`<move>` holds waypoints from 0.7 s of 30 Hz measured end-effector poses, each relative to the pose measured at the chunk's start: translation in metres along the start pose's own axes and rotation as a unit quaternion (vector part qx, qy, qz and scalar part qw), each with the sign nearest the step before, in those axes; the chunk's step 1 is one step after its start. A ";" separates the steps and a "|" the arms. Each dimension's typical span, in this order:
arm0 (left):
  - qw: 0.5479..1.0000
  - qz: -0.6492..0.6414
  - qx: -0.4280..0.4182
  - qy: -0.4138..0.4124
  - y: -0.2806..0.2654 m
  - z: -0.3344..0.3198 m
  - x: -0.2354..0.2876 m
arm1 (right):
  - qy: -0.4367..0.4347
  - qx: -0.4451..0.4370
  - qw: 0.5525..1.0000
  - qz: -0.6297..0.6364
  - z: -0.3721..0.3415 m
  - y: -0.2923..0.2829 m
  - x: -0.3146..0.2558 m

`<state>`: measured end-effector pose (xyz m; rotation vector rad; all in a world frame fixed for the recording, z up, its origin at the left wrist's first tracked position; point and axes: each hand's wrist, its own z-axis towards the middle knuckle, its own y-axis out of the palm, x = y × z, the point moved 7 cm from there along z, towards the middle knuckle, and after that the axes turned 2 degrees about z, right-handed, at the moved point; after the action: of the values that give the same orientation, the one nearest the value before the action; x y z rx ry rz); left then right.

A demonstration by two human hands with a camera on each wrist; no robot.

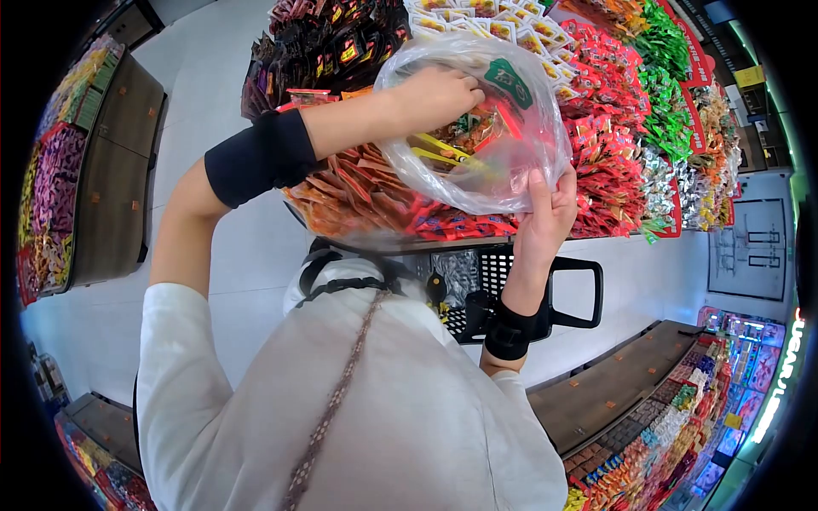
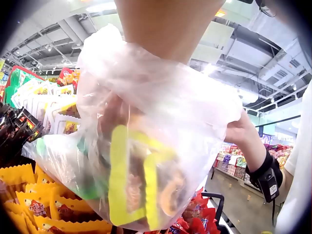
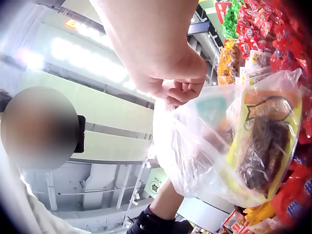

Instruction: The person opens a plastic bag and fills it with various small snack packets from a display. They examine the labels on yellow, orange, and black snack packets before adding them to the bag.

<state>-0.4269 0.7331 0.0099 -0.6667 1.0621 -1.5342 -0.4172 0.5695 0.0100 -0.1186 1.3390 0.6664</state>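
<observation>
A clear plastic bag (image 1: 532, 149) with a green print hangs with its mouth facing up, over the heaped snacks. My right hand (image 1: 550, 204) pinches its near right rim; in the right wrist view the fingers of this hand (image 3: 180, 78) are curled at the edge. My left hand (image 1: 439, 100) is inside the mouth of the bag with bent fingers, and I cannot tell whether it holds anything. Through the plastic show yellow-edged snack packets (image 2: 119, 180), one with dark brown pieces (image 3: 263, 156) in it.
Orange packets (image 1: 349, 192), red packets (image 1: 605, 145), white packets (image 1: 477, 13) and dark packets (image 1: 341, 51) fill the display around the bag. A black basket (image 1: 494, 272) is below the display's edge, beside my body. Another snack cabinet (image 1: 115, 162) stands at the left.
</observation>
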 end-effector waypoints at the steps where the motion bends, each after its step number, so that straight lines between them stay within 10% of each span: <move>1: 1.000 0.013 -0.009 0.001 -0.001 0.001 0.000 | -0.002 -0.001 1.000 -0.001 0.000 -0.001 0.000; 21: 0.993 -0.096 -0.016 0.069 -0.079 -0.081 0.047 | 0.043 -0.015 0.997 -0.066 -0.012 -0.007 -0.009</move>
<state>-0.5438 0.7099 0.0380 -0.7090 1.1556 -1.7529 -0.4252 0.5553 0.0133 -0.2603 1.3913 0.5737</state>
